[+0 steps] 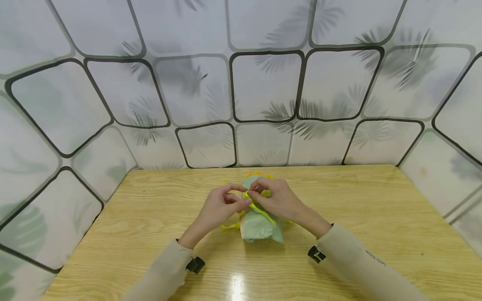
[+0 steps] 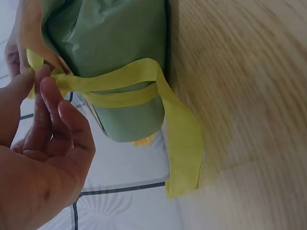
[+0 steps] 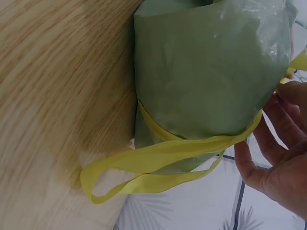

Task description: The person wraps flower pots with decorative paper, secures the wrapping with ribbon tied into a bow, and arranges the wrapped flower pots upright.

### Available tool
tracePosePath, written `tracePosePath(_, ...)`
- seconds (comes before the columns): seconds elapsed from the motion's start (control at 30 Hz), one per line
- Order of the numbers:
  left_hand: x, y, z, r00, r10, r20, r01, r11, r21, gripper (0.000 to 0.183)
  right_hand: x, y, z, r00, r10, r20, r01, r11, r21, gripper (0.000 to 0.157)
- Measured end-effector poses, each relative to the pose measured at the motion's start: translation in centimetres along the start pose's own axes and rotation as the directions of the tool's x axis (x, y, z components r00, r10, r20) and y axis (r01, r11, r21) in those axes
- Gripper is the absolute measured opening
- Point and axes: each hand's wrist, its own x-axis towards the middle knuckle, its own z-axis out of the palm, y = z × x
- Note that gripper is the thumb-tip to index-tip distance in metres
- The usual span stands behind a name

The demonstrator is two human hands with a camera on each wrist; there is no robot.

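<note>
A bundle in pale green wrapping (image 1: 257,225) lies on the table, with yellow-orange petals (image 1: 256,174) showing at its far end. Yellow ribbon (image 1: 263,212) goes round its middle, and a loose ribbon tail (image 2: 184,139) hangs down one side. On the other side hangs a ribbon loop (image 3: 129,160). My left hand (image 1: 222,204) pinches the ribbon between thumb and fingertips above the bundle. From the right, my right hand (image 1: 276,196) pinches the ribbon with thumb and index finger, close to the left fingertips. The fingers partly hide the knot area.
The bundle rests on a light wooden table (image 1: 150,221). Behind and at both sides hangs a pale cloth (image 1: 203,96) with dark outlined shapes and leaf prints. Black straps (image 1: 316,254) sit at the sleeve cuffs.
</note>
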Motion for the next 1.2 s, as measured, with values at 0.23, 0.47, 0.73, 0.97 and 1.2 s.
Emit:
tracePosePath(0.23,0.0,-0.1,0.5,0.995,0.074,-0.070,-0.072,0.997,0.040,0.017,-0.2,-0.5,-0.5,1.000,0.006,-0.005,-0.006,1.000,-0.020,0.006)
tracePosePath(0.47,0.0,-0.3,0.6,0.990,0.094,-0.107,-0.094,0.996,0.007,0.021,-1.1,-0.7,-1.2,0.997,-0.079,-0.011,0.078,0.992,-0.103,0.004)
tracePosePath(0.73,-0.1,0.1,0.7,0.989,0.037,-0.146,-0.041,0.999,-0.026,0.019,-1.6,-0.8,-1.4,0.997,-0.062,0.052,0.069,0.988,-0.136,0.009)
tracePosePath(0.97,0.0,0.2,1.0,0.976,-0.070,-0.204,0.039,0.987,-0.153,0.023,-2.1,-0.8,-1.9,0.995,-0.048,0.085,0.061,0.985,-0.159,0.011)
tracePosePath(1.2,0.0,0.0,1.1,0.980,-0.119,-0.158,0.074,0.961,-0.265,0.023,-3.4,-0.8,-2.5,0.993,-0.073,0.098,0.086,0.986,-0.146,0.017)
